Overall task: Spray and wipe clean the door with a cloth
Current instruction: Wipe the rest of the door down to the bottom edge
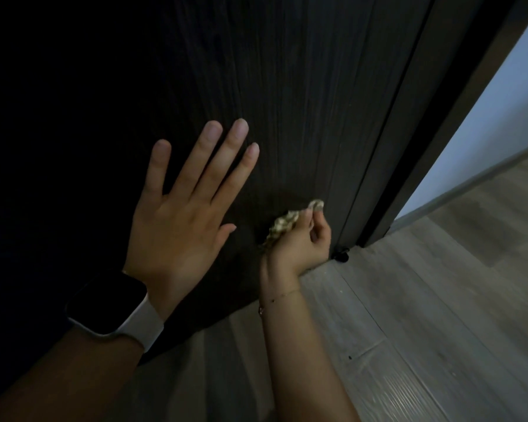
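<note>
Door point(287, 86): dark wood grain, shut against its frame. Risk: the cloth point(282, 225) is wadded small, so strokes may leave gaps near the bottom edge; a hard push could swing the door. Left hand point(183, 214) lies flat on the door, fingers spread. Right hand point(302, 239), low by the door's bottom corner, pinches the cloth against the door.

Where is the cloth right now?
The crumpled beige cloth is bunched in the right hand, low against the dark wooden door, right of the flat left hand.
</note>
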Available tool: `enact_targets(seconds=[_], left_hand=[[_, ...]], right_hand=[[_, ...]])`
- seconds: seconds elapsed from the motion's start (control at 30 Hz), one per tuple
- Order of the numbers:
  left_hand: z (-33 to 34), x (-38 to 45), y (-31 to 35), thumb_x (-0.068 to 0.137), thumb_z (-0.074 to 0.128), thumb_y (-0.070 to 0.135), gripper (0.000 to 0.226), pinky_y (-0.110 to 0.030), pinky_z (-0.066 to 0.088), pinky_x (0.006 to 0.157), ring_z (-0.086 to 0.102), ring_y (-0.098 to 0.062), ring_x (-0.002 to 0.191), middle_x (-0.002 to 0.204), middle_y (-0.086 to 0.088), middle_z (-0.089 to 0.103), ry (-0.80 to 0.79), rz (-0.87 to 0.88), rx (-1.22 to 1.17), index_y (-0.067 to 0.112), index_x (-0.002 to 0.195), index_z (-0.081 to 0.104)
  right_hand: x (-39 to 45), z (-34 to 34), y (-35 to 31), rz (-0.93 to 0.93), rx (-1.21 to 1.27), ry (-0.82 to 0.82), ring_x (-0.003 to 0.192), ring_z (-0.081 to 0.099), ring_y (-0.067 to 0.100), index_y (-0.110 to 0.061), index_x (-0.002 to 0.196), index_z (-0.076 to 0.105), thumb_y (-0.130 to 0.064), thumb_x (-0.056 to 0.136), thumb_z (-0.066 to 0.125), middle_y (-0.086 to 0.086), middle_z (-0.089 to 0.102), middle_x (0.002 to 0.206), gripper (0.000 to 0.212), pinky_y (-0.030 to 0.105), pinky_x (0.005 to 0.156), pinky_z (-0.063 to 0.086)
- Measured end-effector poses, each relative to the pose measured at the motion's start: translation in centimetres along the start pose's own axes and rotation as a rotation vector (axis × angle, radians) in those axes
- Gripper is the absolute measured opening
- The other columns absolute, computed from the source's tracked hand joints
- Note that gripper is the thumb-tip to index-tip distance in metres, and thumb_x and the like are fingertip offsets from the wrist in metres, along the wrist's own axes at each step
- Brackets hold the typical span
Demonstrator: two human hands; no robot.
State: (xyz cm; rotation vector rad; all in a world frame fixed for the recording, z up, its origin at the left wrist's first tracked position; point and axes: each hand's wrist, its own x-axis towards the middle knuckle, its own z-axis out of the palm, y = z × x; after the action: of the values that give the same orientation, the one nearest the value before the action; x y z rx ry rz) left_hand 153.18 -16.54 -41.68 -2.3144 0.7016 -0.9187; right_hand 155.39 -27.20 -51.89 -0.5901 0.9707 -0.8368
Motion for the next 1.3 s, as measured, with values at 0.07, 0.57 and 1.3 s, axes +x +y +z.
enact_targets(seconds=[0.07, 0.57, 1.3], left_hand=[[0.0, 0.0, -0.1, 0.081, 0.058, 0.057, 0.107, -0.05, -0.022, 0.113, -0.027, -0.024, 0.144, 0.159, -0.007, -0.025, 0.002, 0.003, -0.009, 0.017, 0.154, -0.01], [-0.4, -0.1, -0.3, 0.081, 0.065, 0.046, 0.105, -0.049, -0.02, 0.115, -0.022, -0.024, 0.146, 0.16, -0.007, -0.02, -0.007, 0.022, -0.085, 0.016, 0.155, -0.002], [-0.8, 0.2, -0.9, 0.081, 0.063, 0.026, 0.096, -0.045, -0.022, 0.114, -0.019, -0.022, 0.147, 0.161, -0.005, -0.017, -0.044, 0.01, -0.189, 0.014, 0.156, 0.004]], right_hand=[[-0.3, 1.4, -1.1, -0.16, 0.085, -0.022, 0.103, 0.064, 0.011, -0.026, 0.094, 0.067, -0.005, 0.091, 0.063, 0.005, 0.065, 0.107, 0.022, 0.03, 0.097, 0.052], [0.6, 1.0, -0.9, 0.033, 0.104, 0.101, 0.076, 0.06, -0.003, 0.0, 0.126, 0.06, -0.008, 0.097, 0.057, 0.004, 0.065, 0.108, 0.03, 0.007, 0.068, 0.047], [-1.2, 4.6, -7.2, -0.346, 0.073, -0.16, 0.085, 0.055, 0.002, -0.01, 0.119, 0.064, -0.004, 0.093, 0.061, -0.004, 0.051, 0.096, 0.027, 0.012, 0.083, 0.047]])
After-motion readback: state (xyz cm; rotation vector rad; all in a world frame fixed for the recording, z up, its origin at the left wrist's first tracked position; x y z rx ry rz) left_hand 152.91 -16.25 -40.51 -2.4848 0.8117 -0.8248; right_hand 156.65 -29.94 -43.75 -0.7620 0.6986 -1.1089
